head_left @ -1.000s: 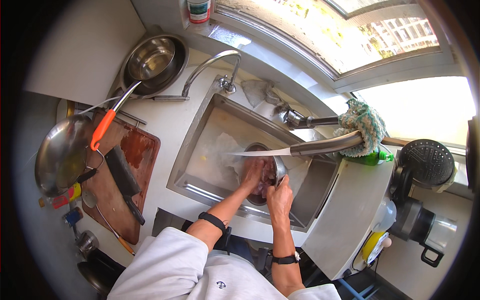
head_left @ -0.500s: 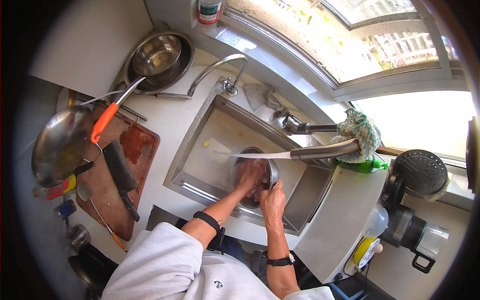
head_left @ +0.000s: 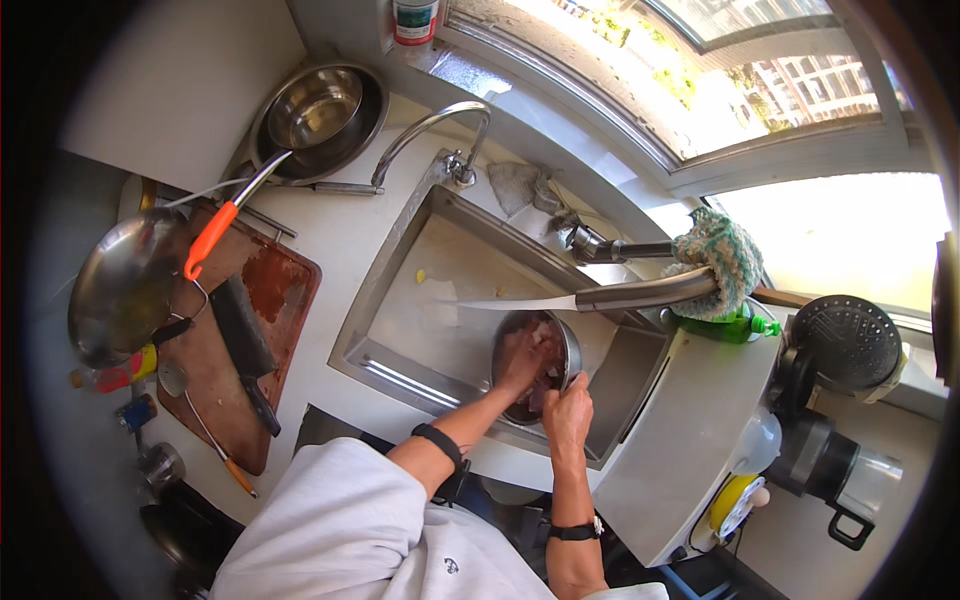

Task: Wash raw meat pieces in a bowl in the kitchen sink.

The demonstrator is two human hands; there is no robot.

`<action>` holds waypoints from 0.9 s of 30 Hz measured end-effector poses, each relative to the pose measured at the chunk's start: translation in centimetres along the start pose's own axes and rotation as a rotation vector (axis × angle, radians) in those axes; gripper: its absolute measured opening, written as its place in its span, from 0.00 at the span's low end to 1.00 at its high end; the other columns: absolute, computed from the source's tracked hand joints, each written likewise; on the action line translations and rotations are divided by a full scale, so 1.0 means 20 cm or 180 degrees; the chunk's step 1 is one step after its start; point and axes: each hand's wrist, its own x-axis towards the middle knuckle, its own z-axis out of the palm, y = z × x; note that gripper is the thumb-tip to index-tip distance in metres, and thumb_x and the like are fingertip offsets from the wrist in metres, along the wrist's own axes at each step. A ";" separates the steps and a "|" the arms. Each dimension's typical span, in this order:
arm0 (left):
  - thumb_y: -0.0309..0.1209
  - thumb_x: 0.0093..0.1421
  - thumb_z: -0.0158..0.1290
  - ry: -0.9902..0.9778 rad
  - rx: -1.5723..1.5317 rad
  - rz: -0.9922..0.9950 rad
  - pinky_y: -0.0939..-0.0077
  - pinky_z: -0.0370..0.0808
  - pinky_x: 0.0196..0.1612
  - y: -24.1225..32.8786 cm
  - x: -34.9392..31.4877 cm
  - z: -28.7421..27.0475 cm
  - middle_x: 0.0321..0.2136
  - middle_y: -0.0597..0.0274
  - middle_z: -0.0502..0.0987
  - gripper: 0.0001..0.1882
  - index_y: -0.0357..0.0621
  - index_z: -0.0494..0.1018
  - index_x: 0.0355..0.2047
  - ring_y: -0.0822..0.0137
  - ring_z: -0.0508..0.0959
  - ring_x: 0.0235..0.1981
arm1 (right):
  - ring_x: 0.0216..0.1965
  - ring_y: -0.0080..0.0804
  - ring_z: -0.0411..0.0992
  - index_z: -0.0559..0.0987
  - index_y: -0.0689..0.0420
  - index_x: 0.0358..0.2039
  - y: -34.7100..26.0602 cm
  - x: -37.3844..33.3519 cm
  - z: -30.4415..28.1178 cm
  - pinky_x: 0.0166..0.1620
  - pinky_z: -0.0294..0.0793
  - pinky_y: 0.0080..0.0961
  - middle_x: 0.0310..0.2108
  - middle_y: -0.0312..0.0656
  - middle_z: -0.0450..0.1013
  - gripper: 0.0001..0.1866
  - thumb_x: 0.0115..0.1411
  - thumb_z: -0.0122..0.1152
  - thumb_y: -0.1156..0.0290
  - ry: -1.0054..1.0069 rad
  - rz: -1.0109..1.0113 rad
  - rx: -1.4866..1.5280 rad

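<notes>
Hands are near each other but apart over a rectangular steel sink (head_left: 400, 310), roomy to the left of the round metal bowl (head_left: 573, 352) standing close to its front edge. Right hand (head_left: 568, 410) clamps the bowl's rim; left hand (head_left: 524, 364) reaches inside, its grip hidden, partly covering glossy, pinkish, irregular pieces (head_left: 544, 381) hard to make out.

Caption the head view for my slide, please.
In a sink, left hand among pinkish meat pieces in a metal bowl, right hand holding it.
</notes>
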 end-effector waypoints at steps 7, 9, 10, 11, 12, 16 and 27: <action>0.38 0.59 0.57 -0.0096 0.0389 0.0217 0.67 0.75 0.34 -0.26 -0.06 0.10 0.39 0.50 0.77 0.31 0.38 0.65 0.60 0.62 0.78 0.35 | 0.34 0.68 0.72 0.68 0.70 0.41 0.09 -0.05 0.00 0.42 0.71 0.54 0.31 0.67 0.74 0.17 0.51 0.54 0.75 -0.0013 -0.0102 0.0289; 0.39 0.59 0.57 0.0070 -0.0301 0.0245 0.65 0.76 0.34 -0.41 -0.12 0.33 0.38 0.49 0.78 0.31 0.37 0.65 0.60 0.59 0.79 0.35 | 0.35 0.68 0.73 0.68 0.71 0.41 0.14 -0.03 -0.02 0.41 0.71 0.54 0.31 0.68 0.73 0.17 0.51 0.54 0.75 -0.0016 0.0012 0.0069; 0.39 0.59 0.57 0.0111 -0.0526 0.0252 0.65 0.76 0.34 -0.39 -0.13 0.37 0.38 0.48 0.78 0.32 0.37 0.65 0.60 0.58 0.79 0.35 | 0.35 0.68 0.73 0.68 0.71 0.41 0.16 -0.01 -0.02 0.42 0.71 0.54 0.31 0.68 0.73 0.17 0.51 0.54 0.75 0.0023 0.0075 0.0040; 0.39 0.59 0.56 -0.0311 -0.0272 0.0029 0.64 0.76 0.34 -0.19 -0.13 0.34 0.40 0.47 0.77 0.31 0.38 0.65 0.60 0.55 0.79 0.36 | 0.35 0.68 0.73 0.68 0.70 0.41 0.23 0.00 -0.04 0.42 0.71 0.54 0.30 0.68 0.73 0.17 0.51 0.53 0.75 0.0118 0.0248 -0.0002; 0.38 0.60 0.55 -0.0623 0.0063 -0.0181 0.63 0.76 0.35 -0.07 -0.10 0.24 0.42 0.46 0.76 0.31 0.39 0.64 0.61 0.53 0.79 0.36 | 0.35 0.68 0.73 0.68 0.70 0.41 0.21 0.00 -0.03 0.42 0.71 0.54 0.30 0.68 0.73 0.17 0.51 0.53 0.75 0.0106 0.0269 0.0027; 0.35 0.60 0.55 0.0109 -0.0682 -0.0447 0.68 0.77 0.33 -0.10 -0.01 0.03 0.32 0.49 0.80 0.22 0.40 0.70 0.53 0.58 0.81 0.30 | 0.35 0.68 0.73 0.68 0.70 0.40 -0.02 -0.01 0.01 0.42 0.71 0.54 0.30 0.68 0.74 0.17 0.51 0.53 0.75 -0.0015 -0.0124 0.0316; 0.42 0.56 0.58 -0.0478 0.1238 -0.0322 0.54 0.71 0.51 -0.18 -0.06 0.01 0.50 0.42 0.70 0.35 0.54 0.61 0.64 0.41 0.72 0.49 | 0.25 0.53 0.78 0.71 0.71 0.37 0.22 0.06 0.07 0.29 0.77 0.45 0.27 0.61 0.75 0.16 0.51 0.53 0.72 -0.0320 0.0783 0.1040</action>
